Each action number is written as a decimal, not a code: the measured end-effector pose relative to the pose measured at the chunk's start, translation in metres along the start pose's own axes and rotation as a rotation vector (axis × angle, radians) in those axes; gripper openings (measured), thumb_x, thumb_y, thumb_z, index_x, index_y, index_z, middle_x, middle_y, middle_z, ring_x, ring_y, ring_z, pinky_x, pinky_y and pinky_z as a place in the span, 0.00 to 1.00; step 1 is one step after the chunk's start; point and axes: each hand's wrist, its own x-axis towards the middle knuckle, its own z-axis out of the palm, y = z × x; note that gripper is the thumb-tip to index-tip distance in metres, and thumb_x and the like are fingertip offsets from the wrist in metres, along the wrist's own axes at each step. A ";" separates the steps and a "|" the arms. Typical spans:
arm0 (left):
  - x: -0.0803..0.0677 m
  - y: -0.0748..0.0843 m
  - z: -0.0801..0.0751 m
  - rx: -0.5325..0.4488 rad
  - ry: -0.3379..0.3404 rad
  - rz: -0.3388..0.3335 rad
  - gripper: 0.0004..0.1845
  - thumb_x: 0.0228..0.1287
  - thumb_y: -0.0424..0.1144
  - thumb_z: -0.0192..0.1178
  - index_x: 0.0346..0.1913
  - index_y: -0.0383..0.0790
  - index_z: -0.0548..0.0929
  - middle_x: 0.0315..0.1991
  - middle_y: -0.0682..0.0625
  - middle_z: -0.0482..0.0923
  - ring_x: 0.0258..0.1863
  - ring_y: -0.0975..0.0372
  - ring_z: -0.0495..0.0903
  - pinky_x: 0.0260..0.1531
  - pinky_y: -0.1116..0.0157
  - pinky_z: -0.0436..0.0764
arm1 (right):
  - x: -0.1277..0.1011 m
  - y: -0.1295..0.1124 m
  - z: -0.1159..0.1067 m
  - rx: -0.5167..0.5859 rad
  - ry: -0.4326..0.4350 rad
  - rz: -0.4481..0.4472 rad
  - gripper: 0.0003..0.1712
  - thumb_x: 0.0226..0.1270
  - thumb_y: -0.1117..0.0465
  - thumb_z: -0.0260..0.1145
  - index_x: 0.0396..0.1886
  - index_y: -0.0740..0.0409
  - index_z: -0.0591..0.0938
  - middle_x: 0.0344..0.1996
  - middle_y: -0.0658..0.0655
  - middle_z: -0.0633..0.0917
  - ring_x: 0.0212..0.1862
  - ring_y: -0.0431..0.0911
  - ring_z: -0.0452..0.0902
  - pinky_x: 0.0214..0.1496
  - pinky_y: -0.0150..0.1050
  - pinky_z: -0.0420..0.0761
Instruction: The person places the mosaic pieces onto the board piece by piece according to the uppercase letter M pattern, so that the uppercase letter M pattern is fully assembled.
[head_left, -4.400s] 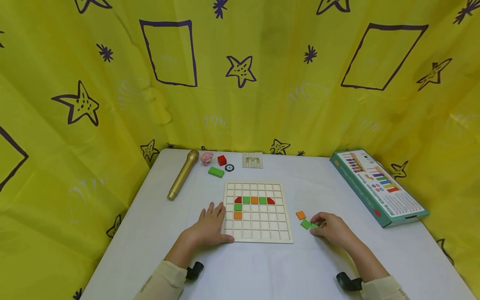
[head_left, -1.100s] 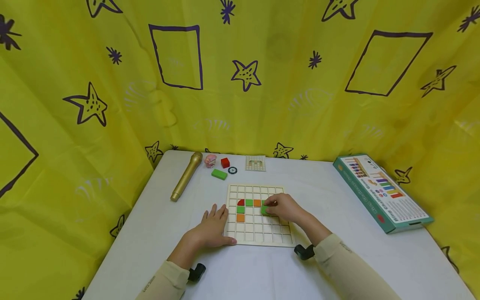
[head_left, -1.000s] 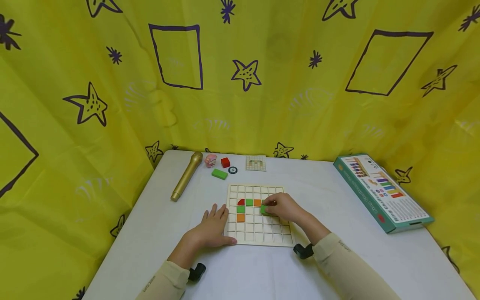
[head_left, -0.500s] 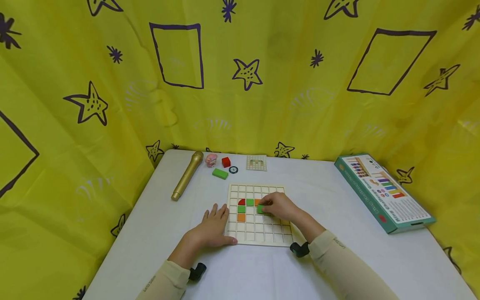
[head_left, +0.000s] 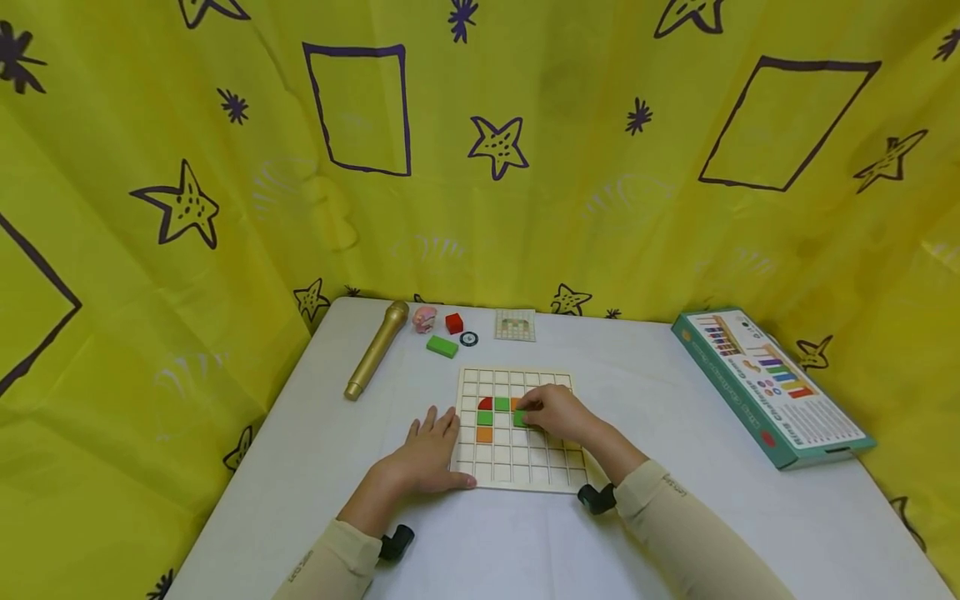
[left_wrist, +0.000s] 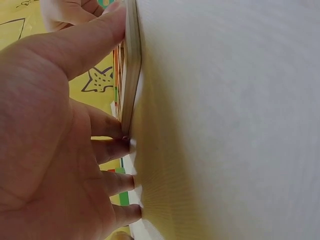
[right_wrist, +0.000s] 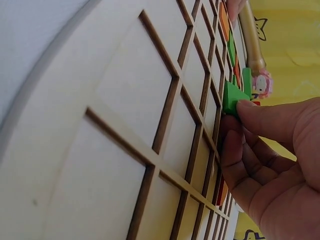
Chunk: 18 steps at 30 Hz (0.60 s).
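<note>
My right hand (head_left: 558,412) pinches a small green square tile (right_wrist: 234,97) between thumb and fingers, tilted over the gridded wooden board (head_left: 517,471). The tile overlaps a cell just below the top row of pieces. That row shows a red rounded corner piece (head_left: 486,404), a green tile (head_left: 502,404) and an orange tile partly covered by my fingers; its right end is hidden. Under the red piece lie a green tile (head_left: 485,418) and an orange tile (head_left: 484,434). My left hand (head_left: 427,460) lies spread along the board's left edge, thumb (left_wrist: 102,40) at the front corner.
Behind the board stand a gold microphone (head_left: 377,350), a pink toy figure (head_left: 424,318), a red cube (head_left: 453,323), a green block (head_left: 442,346) and a round dark-rimmed disc (head_left: 468,338). A pattern card (head_left: 515,325) lies at the back, a game box (head_left: 772,387) at right.
From the loose tiles right of the board, my right hand has come left over the grid with a green tile. During the last second it shifted slightly further left. My left hand stays put.
</note>
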 end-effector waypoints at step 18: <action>-0.002 0.002 -0.002 -0.017 0.002 0.005 0.58 0.56 0.67 0.67 0.78 0.32 0.56 0.80 0.40 0.50 0.79 0.42 0.41 0.74 0.42 0.47 | 0.004 -0.004 0.007 -0.074 0.045 0.010 0.02 0.63 0.63 0.74 0.35 0.54 0.88 0.32 0.46 0.85 0.37 0.41 0.78 0.46 0.43 0.80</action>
